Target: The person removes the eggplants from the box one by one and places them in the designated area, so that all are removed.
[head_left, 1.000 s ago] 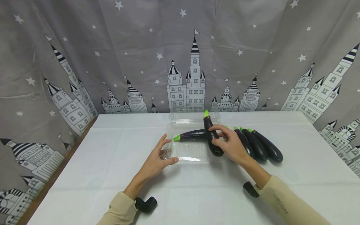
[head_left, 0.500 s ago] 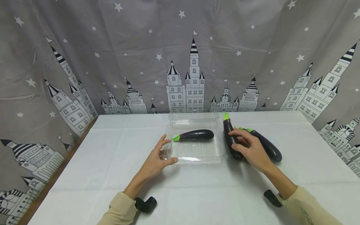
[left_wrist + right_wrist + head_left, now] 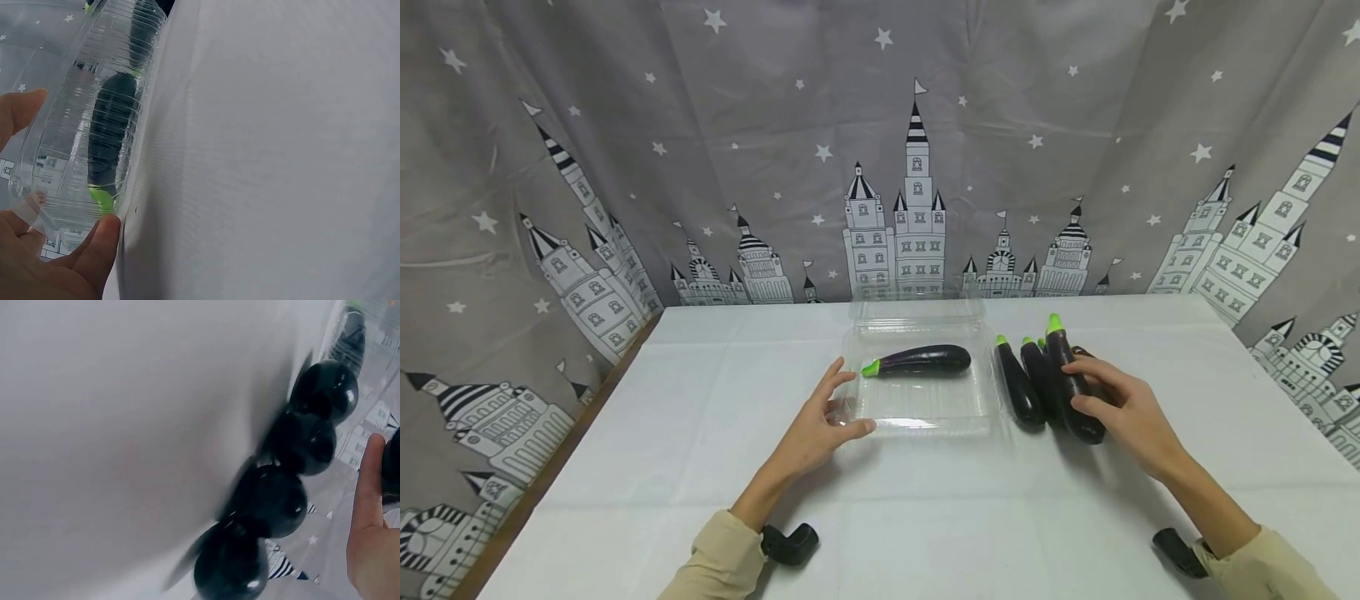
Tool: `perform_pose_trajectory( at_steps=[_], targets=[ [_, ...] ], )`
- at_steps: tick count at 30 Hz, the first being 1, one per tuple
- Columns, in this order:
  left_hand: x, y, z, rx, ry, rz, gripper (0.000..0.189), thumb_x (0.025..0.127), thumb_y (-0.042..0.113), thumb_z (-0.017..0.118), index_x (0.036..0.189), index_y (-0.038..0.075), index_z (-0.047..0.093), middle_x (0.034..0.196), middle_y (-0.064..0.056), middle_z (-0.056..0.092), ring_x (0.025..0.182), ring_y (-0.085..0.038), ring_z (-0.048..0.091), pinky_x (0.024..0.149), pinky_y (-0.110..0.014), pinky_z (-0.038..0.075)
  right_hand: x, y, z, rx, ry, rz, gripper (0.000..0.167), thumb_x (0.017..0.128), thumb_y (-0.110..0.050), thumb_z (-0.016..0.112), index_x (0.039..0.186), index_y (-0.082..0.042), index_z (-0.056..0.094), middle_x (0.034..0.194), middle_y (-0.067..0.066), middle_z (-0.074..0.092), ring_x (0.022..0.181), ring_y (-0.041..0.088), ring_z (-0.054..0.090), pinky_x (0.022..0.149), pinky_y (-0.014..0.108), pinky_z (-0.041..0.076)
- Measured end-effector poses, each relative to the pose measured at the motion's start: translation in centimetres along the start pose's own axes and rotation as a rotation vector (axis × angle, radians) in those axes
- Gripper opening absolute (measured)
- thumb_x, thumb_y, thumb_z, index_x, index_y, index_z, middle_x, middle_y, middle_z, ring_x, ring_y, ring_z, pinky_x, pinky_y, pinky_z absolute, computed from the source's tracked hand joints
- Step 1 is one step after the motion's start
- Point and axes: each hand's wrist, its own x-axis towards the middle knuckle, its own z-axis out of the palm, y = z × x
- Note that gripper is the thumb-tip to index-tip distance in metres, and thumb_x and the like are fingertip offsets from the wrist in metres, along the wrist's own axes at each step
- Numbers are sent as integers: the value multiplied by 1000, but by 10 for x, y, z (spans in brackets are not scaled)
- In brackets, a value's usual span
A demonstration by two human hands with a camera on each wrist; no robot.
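Observation:
My right hand [image 3: 1120, 408] holds an eggplant [image 3: 1066, 383] with a green stem, thumb and fingers on its two sides. It is above a row of dark eggplants [image 3: 1019, 387] on the table; some of that row is hidden behind it. In the right wrist view, the held eggplant [image 3: 392, 465] shows only at the edge, beside a finger. My left hand [image 3: 812, 425] grips the left front corner of a clear plastic container [image 3: 917, 422], its thumb [image 3: 103, 247] at the lower edge. One eggplant [image 3: 925, 359] lies sideways inside, stem to the left.
The container's clear lid [image 3: 917, 310] stands open at the back, towards a grey curtain [image 3: 760, 125] printed with castles and stars. A white cloth covers the table [image 3: 910, 533]. Black wrist devices [image 3: 790, 546] sit by both sleeves.
My right hand has carried its eggplant from over the container to the right, above the row. The eggplant in the container now shows whole. The left hand stays in place.

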Motion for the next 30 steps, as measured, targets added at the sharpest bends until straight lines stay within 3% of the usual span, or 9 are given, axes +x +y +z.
perform_pose_trajectory(
  at_steps=[3,9,11,14,15,16,17,21,30],
  targets=[
    [0,-1,0,-12,2,-4,76,82,21,79,146,7,41,165,-2,10,135,-45,38,102,-55,41,-3,3,-6,-41,9,11,36,94,-2,62,129,-3,59,140,21,50,108,-3,54,84,10,44],
    [0,0,0,-16,-7,4,76,83,21,79,147,6,40,165,-3,9,136,-45,37,102,-54,41,-7,11,-26,-102,18,50,37,96,-8,62,133,-8,59,123,-2,60,107,-3,54,85,13,41],
    [0,0,0,-15,-6,2,77,82,21,79,147,7,40,165,-2,8,136,-45,37,102,-54,41,-7,13,-33,-91,14,73,38,96,-10,61,134,-8,58,123,-9,58,111,-5,50,97,27,43],
    [-1,0,0,-18,-1,-7,77,82,20,80,147,8,40,165,1,9,136,-44,37,103,-54,41,-9,16,-43,-86,9,106,38,97,-13,61,135,-10,57,127,-15,53,114,-9,43,106,53,34],
    [-1,0,-1,-18,-2,-9,77,82,21,80,147,8,40,165,2,8,137,-43,37,103,-54,40,-9,17,-46,-91,10,113,39,98,-13,61,136,-10,57,128,-16,52,114,-9,42,105,53,34],
    [-1,0,-1,-18,-3,-9,77,82,21,80,147,8,40,165,2,8,137,-43,37,103,-54,40,-9,18,-49,-93,13,124,39,98,-14,61,136,-10,57,130,-18,50,112,-10,43,104,52,36],
    [-1,0,-1,-16,-4,-9,77,82,21,80,147,8,40,165,2,8,137,-43,37,103,-54,40,-9,19,-51,-96,18,134,39,98,-14,61,136,-11,57,129,-17,51,111,-10,46,103,44,40],
    [-2,1,-1,-14,-7,-4,78,82,22,80,147,8,40,165,1,8,137,-44,36,104,-55,39,-9,21,-59,-100,36,185,39,98,-15,60,137,-14,57,133,-9,52,104,-10,52,79,13,41],
    [-3,2,-2,-23,-11,-5,77,81,22,80,146,7,40,165,1,8,137,-45,35,104,-55,39,-8,28,-73,-111,57,252,39,98,-13,58,137,-13,58,136,19,50,95,-8,55,74,12,45]
  ],
)
